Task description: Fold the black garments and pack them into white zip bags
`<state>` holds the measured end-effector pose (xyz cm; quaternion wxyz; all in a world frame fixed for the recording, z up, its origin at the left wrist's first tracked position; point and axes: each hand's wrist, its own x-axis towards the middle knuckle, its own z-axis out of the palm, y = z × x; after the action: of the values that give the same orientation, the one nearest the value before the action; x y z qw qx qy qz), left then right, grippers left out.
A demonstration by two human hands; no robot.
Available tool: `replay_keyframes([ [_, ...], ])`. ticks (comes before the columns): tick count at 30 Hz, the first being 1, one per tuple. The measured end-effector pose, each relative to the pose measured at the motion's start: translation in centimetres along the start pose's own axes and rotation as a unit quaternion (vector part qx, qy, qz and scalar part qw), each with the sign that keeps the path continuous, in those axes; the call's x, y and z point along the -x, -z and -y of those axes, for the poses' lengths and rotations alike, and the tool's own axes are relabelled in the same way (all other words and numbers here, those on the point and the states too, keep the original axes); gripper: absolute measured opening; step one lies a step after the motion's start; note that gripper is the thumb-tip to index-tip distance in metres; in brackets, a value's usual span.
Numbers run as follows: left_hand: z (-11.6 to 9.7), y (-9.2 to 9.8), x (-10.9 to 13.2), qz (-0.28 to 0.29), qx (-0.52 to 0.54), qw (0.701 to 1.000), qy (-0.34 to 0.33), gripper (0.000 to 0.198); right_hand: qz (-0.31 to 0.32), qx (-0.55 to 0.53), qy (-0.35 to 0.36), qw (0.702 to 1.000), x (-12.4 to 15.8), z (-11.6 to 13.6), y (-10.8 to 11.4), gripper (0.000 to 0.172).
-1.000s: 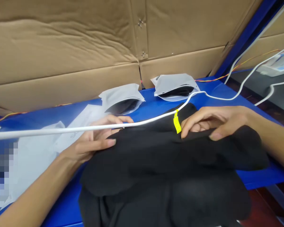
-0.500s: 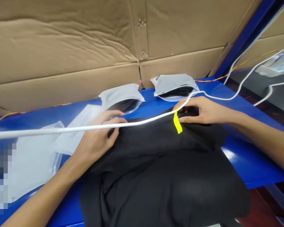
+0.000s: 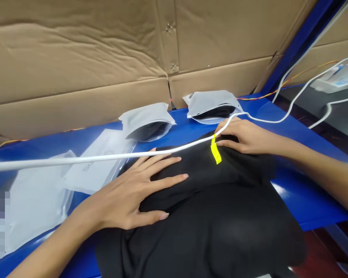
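Note:
A black cloth garment (image 3: 220, 224) lies bunched and folded on the blue table (image 3: 307, 204). My left hand (image 3: 130, 193) rests flat on it with the fingers spread, holding nothing. My right hand (image 3: 243, 137) grips the far edge of the cloth between thumb and fingers. Right beside those fingers hangs a bright yellow tag (image 3: 216, 151). A white cable (image 3: 104, 156) runs above the cloth and passes just over my left fingers, close to my right hand.
Two white zip bags with dark contents (image 3: 146, 123) stand at the table's far edge, against a cardboard wall (image 3: 75, 50). Flat white bags (image 3: 95, 164) lie at the left. A white device (image 3: 336, 79) and cables sit at the upper right.
My left hand has slid right and flattened onto the cloth, fingers spread. The cloth's far edge has been drawn in and lies smoother. My right hand stays near the tag.

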<state>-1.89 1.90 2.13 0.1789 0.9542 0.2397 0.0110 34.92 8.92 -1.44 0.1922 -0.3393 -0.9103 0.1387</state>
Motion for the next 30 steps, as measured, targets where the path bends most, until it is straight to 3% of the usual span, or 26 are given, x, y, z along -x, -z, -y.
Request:
replay_keyframes([
  [7,-0.1,0.0,0.0,0.01,-0.015,1.0,-0.004,0.075,-0.013,-0.026,-0.024,0.999,0.2,0.6,0.2,0.043],
  [14,-0.2,0.0,0.1,0.028,-0.042,0.999,-0.003,0.075,-0.055,0.025,-0.053,0.997,0.2,1.4,0.1,0.043],
  [16,-0.4,-0.2,0.1,0.027,-0.053,0.998,-0.002,0.074,-0.031,0.02,-0.066,0.997,0.2,1.8,0.5,0.047],
  [19,-0.8,-0.5,0.2,0.026,-0.064,0.998,0.002,0.076,0.067,-0.061,-0.083,0.992,0.3,2.3,1.5,0.05],
  [23,-1.2,-0.7,0.0,0.028,-0.056,0.998,-0.011,0.075,0.132,-0.294,-0.122,0.939,0.7,2.6,2.3,0.041],
  [26,-1.1,-0.6,-0.3,0.036,-0.023,0.999,-0.015,0.072,0.137,-0.421,-0.149,0.884,0.9,2.8,1.7,0.053],
  [30,-0.9,-0.6,-0.3,0.034,0.037,0.999,-0.003,0.084,0.088,-0.526,-0.128,0.836,0.7,4.0,0.1,0.032],
])
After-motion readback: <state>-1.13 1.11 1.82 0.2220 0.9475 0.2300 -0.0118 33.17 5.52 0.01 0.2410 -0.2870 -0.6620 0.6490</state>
